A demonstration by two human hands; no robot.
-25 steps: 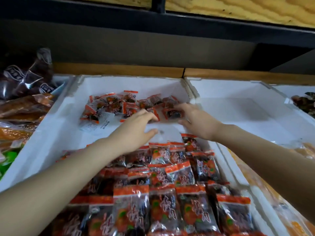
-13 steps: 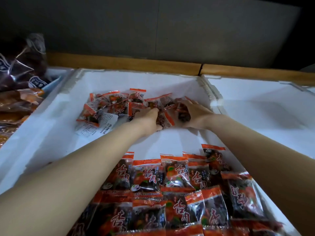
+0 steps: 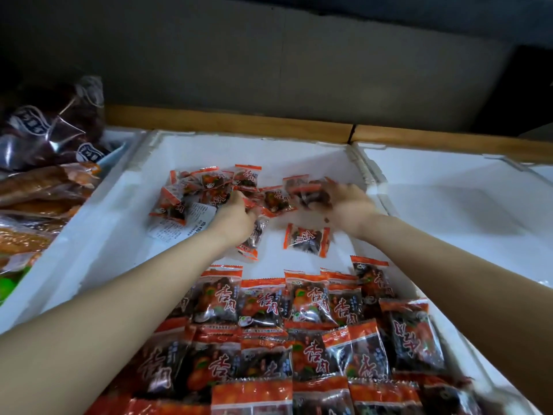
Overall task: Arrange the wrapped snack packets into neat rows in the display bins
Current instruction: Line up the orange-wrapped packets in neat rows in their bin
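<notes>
Orange-and-dark snack packets lie in a white foam bin (image 3: 363, 170). Neat rows of packets (image 3: 299, 322) fill the near half. A loose pile (image 3: 199, 187) sits at the far end, over a white label sheet (image 3: 179, 226). My left hand (image 3: 236, 218) grips packets at the pile's right edge, and one packet (image 3: 253, 239) hangs below it. My right hand (image 3: 347, 206), blurred, curls round a few packets (image 3: 305, 191) to the right of the pile. One single packet (image 3: 306, 239) lies flat on the bare floor between the hands and the rows.
A second white foam bin (image 3: 449, 202) adjoins on the right. On the left, a bin holds brown and amber wrapped snacks (image 3: 39, 190) and dark clear bags (image 3: 45, 136). A wooden ledge (image 3: 227, 124) and a dark wall run behind.
Both hands have drawn packets off the right side of the pile toward me. One packet now lies alone on the bin floor below my right hand.
</notes>
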